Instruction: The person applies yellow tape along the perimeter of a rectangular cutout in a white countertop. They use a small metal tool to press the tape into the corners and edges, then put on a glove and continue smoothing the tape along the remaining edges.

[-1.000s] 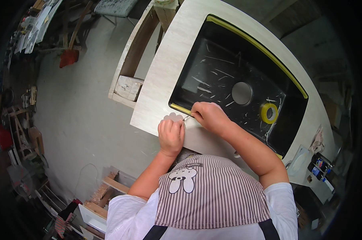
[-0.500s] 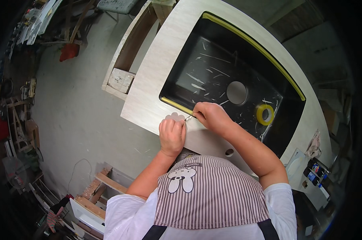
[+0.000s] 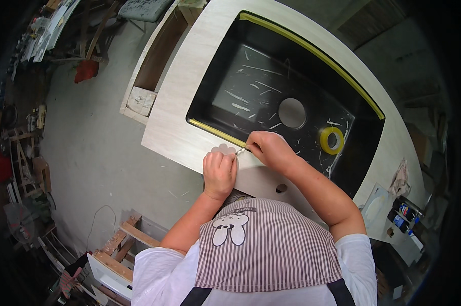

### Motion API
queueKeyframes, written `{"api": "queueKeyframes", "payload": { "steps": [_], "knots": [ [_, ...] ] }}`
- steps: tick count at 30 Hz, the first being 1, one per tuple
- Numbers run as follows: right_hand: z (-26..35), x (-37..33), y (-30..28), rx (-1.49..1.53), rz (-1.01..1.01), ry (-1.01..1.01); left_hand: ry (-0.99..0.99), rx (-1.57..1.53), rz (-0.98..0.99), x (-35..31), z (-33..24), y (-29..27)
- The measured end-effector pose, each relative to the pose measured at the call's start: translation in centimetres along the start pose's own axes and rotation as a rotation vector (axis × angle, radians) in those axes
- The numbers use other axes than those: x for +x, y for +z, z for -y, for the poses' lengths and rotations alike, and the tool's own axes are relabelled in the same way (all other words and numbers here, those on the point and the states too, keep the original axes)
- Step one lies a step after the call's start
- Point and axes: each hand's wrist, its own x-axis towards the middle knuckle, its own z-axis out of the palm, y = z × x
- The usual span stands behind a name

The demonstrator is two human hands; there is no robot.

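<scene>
Yellow tape [image 3: 217, 133] is laid along the sink [image 3: 210, 102]; beside it, a pale strip [image 3: 241, 151] is pinched between the clenched left hand [image 3: 219, 174] and right hand [image 3: 266, 146], apparently being worked; steady tension seems next required.

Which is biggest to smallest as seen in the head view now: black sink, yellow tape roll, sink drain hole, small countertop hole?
1. Black sink
2. Yellow tape roll and sink drain hole: they look about alike, so not ranked
3. Small countertop hole
</scene>
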Motion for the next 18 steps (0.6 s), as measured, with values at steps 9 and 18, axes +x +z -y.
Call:
{"api": "queueKeyframes", "payload": {
  "steps": [9, 18],
  "knots": [
    [-1.2, -2.2, -0.9, -0.004, 0.014, 0.017, 0.026, -0.013, 0.028, -0.7, -1.8, 1.0],
    [-2.3, -4.5, -2.0, -0.004, 0.027, 0.037, 0.078, -0.049, 0.044, -1.3, -3.5, 2.2]
  ]
}}
